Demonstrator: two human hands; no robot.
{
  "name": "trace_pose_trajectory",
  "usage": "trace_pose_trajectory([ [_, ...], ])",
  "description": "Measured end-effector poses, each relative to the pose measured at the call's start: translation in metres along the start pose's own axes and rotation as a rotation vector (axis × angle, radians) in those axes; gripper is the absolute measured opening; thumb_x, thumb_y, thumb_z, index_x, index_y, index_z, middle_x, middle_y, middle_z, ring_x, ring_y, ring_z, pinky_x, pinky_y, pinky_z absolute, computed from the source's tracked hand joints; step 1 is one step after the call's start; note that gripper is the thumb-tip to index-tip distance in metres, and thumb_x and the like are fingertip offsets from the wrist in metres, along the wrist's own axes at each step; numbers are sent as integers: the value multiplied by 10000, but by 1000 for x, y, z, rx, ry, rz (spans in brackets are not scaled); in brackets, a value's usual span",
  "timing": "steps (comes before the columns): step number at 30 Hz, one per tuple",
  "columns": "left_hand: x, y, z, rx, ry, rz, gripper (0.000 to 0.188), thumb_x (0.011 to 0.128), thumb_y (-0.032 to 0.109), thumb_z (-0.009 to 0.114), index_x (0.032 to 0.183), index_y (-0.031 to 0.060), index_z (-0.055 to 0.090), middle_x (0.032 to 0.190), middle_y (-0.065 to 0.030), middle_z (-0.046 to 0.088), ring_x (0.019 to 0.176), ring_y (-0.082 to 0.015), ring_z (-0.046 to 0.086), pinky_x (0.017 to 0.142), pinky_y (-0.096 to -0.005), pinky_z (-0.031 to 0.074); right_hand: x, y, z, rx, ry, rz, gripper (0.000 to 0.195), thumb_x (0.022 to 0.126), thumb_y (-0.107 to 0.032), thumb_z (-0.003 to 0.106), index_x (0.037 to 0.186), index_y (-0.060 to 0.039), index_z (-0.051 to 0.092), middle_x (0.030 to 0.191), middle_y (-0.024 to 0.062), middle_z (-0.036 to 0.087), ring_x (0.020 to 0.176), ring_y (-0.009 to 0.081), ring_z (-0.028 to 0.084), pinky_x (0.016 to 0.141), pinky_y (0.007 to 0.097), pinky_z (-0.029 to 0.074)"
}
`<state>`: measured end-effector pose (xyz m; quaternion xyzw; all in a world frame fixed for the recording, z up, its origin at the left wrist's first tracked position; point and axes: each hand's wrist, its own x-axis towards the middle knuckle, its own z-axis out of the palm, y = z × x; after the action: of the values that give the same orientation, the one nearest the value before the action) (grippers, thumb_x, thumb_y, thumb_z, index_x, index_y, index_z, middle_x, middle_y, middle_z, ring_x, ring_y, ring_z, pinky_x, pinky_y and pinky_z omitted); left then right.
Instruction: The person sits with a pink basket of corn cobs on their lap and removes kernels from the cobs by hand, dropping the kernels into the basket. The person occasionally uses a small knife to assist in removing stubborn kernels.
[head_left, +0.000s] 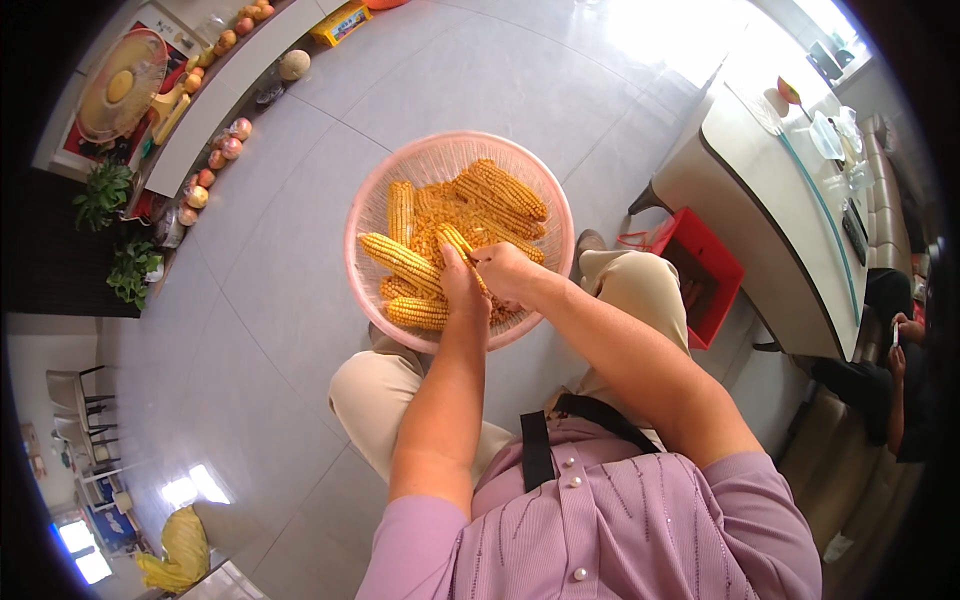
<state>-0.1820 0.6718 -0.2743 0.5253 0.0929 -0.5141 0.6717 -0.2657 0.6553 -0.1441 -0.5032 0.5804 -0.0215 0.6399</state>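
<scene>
A pink plastic basket (365, 300) stands before me between my knees. Several yellow corn cobs (401, 262) lie around its inside, over a heap of loose kernels (448, 214). My left hand (463, 283) grips one corn cob (452, 237) above the heap, with the thumb along its top. Curled into a fist, my right hand (507, 271) presses against that cob's right side. A thin dark thing shows at the right fingertips; most of it is hidden by the hand, so its kind is unclear.
To the right, a red bin (712, 300) stands beside a pale table (780, 202) bearing a fly swatter and plastic containers. A person (900, 352) sits on the sofa beyond, holding a phone. Wrapped fruit (232, 148) and a melon (295, 65) line the cabinet at left.
</scene>
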Motion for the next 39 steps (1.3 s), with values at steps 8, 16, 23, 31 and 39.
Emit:
trace_pose_trajectory([
  [8,31,0,-32,141,-159,5,597,987,543,440,1081,-23,605,985,-124,621,867,-233,598,735,-377,499,9,24,25,-807,248,-479,324,918,-146,475,1213,-50,568,886,230,683,873,386,670,762,470,534],
  [16,22,-3,-15,32,-168,-35,564,996,582,378,1089,58,563,992,-104,610,891,-245,594,791,-390,499,43,23,13,-488,184,-400,315,908,-147,478,1186,-51,590,886,220,685,900,384,668,770,471,531],
  [23,31,-6,-28,7,-331,8,560,1001,549,395,1104,24,559,976,-104,615,880,-250,607,789,-391,505,25,24,22,-738,275,-521,294,915,-179,475,1140,-38,599,909,222,684,905,388,669,768,461,532],
  [31,10,-2,-17,11,-276,70,585,1017,514,379,1250,-6,512,1146,-131,599,996,-256,615,843,-391,508,40,1,11,-344,142,-272,300,927,-160,462,1108,-32,663,1001,254,675,941,394,661,823,438,530],
  [39,38,-9,-39,-81,-451,-8,536,1026,540,304,1114,79,564,1013,-109,607,940,-268,591,855,-415,474,32,14,21,-780,254,-530,286,917,-155,476,1131,-37,624,908,226,690,847,383,685,740,446,547],
])
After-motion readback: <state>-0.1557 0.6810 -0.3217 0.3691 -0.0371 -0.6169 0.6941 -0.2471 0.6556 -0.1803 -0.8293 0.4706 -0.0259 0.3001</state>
